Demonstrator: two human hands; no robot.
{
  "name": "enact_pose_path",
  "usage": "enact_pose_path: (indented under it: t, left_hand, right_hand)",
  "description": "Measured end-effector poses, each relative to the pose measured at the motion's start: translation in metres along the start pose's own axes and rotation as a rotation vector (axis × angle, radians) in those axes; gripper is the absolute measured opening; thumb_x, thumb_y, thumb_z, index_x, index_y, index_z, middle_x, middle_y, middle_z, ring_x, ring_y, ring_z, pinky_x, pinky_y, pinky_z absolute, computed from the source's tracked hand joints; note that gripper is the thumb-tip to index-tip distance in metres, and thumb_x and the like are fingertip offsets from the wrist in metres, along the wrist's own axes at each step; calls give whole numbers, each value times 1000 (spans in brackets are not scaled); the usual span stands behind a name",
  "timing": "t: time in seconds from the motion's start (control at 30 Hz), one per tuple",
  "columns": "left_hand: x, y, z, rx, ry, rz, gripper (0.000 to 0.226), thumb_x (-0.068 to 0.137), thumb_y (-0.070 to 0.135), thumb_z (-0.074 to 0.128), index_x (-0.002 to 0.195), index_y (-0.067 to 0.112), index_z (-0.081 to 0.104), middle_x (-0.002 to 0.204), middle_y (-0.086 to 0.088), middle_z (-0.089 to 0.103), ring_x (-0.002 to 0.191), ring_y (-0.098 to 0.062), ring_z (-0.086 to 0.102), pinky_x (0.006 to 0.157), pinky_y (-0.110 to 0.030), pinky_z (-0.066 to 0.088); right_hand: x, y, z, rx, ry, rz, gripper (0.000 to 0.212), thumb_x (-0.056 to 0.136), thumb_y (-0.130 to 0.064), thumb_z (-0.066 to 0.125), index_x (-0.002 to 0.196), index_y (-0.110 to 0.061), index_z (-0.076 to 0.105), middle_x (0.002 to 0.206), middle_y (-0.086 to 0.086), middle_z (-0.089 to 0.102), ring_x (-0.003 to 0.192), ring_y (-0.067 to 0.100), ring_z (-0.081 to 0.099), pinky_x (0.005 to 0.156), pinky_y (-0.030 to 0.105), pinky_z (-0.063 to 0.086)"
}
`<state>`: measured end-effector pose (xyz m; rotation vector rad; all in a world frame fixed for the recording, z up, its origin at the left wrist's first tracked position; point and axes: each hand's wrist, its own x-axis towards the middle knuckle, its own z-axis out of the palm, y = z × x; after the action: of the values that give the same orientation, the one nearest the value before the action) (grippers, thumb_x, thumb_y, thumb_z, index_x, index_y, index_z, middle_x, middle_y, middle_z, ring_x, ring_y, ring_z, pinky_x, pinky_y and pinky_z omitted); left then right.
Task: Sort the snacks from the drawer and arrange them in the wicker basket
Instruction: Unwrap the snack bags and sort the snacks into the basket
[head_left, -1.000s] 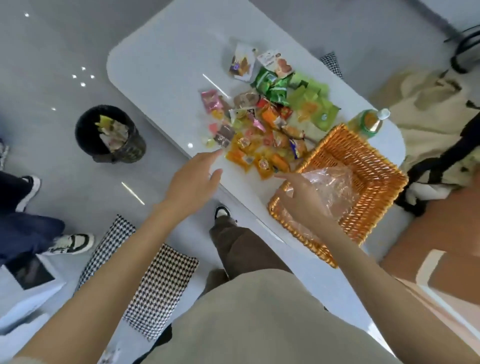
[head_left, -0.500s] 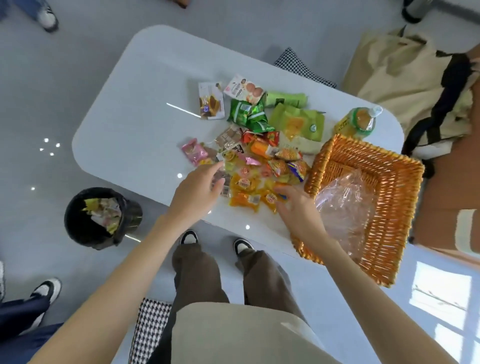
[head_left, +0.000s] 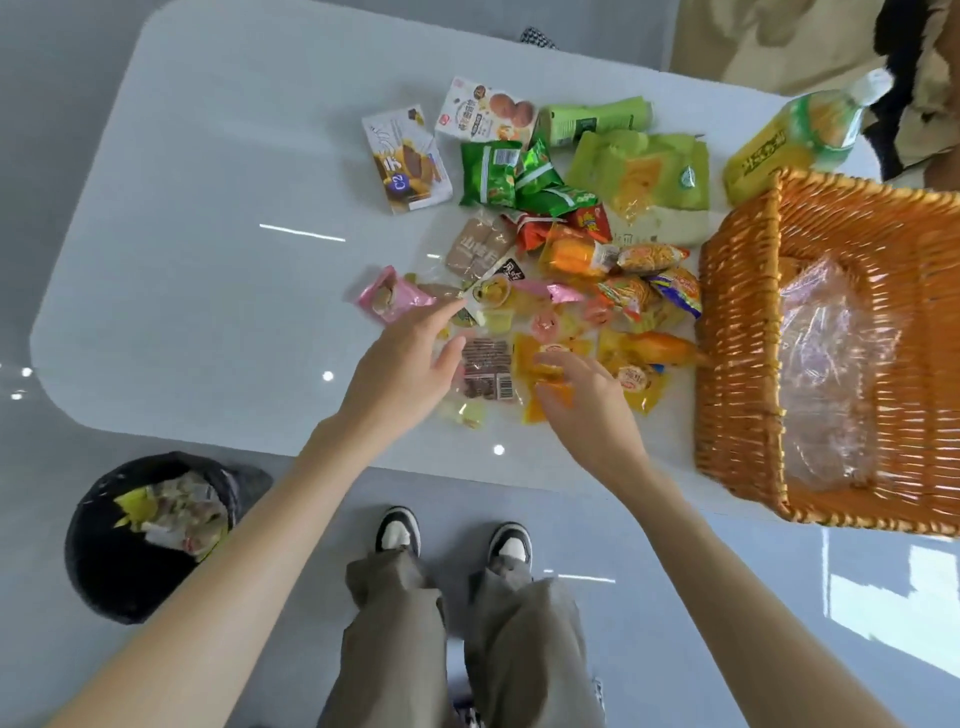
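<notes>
A heap of wrapped snacks (head_left: 571, 270) lies on the white table (head_left: 208, 249), with green packets at the back and orange and yellow ones at the front. An orange wicker basket (head_left: 737, 364) stands at the right with a clear plastic bag (head_left: 826, 374) inside. My left hand (head_left: 405, 364) hovers open over the near left of the heap, beside a brown barcode packet (head_left: 485, 369). My right hand (head_left: 587, 405) rests on a yellow-orange packet (head_left: 540, 374), fingers curled around it.
A bottle of yellow drink (head_left: 800, 135) lies behind the basket. Two snack boxes (head_left: 410, 161) sit at the back of the heap. On the floor at the left stands a black waste bin (head_left: 135, 535) full of wrappers. My shoes (head_left: 452, 535) are below the table edge.
The camera has swung so the table is seen more squarely. My right hand left the basket's bag and came onto the yellow-orange packet; my left hand reached further into the heap.
</notes>
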<state>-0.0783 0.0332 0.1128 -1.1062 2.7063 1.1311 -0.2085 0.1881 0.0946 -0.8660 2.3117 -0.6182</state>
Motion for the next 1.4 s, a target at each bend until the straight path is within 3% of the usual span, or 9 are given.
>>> enact_pose_path:
  t: [0.23, 0.3, 0.37, 0.5, 0.7, 0.87, 0.97, 1.27, 1.4]
  left_hand:
    - [40, -72, 70, 16, 131, 156, 44, 98, 26, 48, 142, 26, 43, 137, 2, 51, 126, -14, 46, 103, -30, 39]
    - [52, -87, 82, 27, 205, 205, 43, 97, 24, 49, 140, 24, 46, 128, 0, 57, 120, -14, 50, 109, -14, 26]
    - [60, -97, 92, 53, 265, 255, 43, 97, 25, 49, 140, 24, 47, 122, -3, 60, 114, -16, 53, 98, 5, 5]
    - [64, -103, 108, 40, 323, 349, 45, 98, 27, 51, 142, 26, 44, 129, 3, 56, 110, -17, 52, 96, -20, 33]
    - [53, -105, 117, 4, 410, 418, 45, 97, 27, 51, 141, 27, 45, 139, 6, 49, 124, -12, 49, 105, -31, 40]
    - [20, -87, 106, 59, 427, 416, 44, 98, 28, 49, 142, 30, 44, 141, 8, 48, 128, -11, 45, 104, -31, 39]
    - [-5, -72, 98, 92, 433, 407, 44, 98, 29, 48, 142, 30, 44, 141, 7, 49, 127, -12, 48, 100, -28, 38]
    - [-64, 7, 89, 136, 426, 473, 44, 99, 32, 46, 142, 29, 42, 141, 6, 50, 128, -15, 48, 101, -32, 39]
    - [-68, 65, 103, 150, 407, 559, 45, 99, 33, 45, 143, 31, 40, 142, 8, 48, 98, -7, 61, 88, -30, 48]
  right_hand:
    - [55, 47, 71, -49, 272, -249, 29, 93, -18, 58, 122, -19, 61, 116, 1, 61, 107, 24, 52, 84, 34, 44]
    - [67, 56, 83, -98, 358, -339, 29, 92, -17, 58, 120, -18, 62, 112, -1, 61, 105, 23, 52, 82, 31, 42]
    - [77, 62, 93, -152, 442, -428, 30, 91, -15, 58, 121, -20, 63, 109, -4, 60, 103, 21, 50, 77, 24, 35]
    - [87, 68, 109, -128, 530, -534, 30, 91, -18, 59, 121, -20, 63, 113, -8, 60, 104, 19, 49, 80, 20, 34]
    - [82, 69, 115, -62, 571, -572, 29, 92, -18, 58, 120, -22, 63, 121, -7, 60, 106, 16, 50, 82, 25, 41]
    - [55, 65, 101, -36, 562, -543, 29, 92, -20, 58, 120, -26, 64, 123, -12, 60, 104, 17, 51, 86, 33, 45]
    - [28, 65, 87, -31, 551, -523, 28, 93, -20, 57, 120, -28, 63, 115, -17, 57, 104, 15, 50, 80, 27, 40]
    - [-66, 100, 17, -99, 631, -473, 30, 94, -25, 56, 123, -25, 62, 117, -5, 60, 113, 17, 48, 88, 32, 45]
    - [-97, 130, -27, -154, 709, -413, 30, 95, -25, 55, 125, -24, 60, 121, -6, 58, 115, 16, 47, 87, 34, 45]
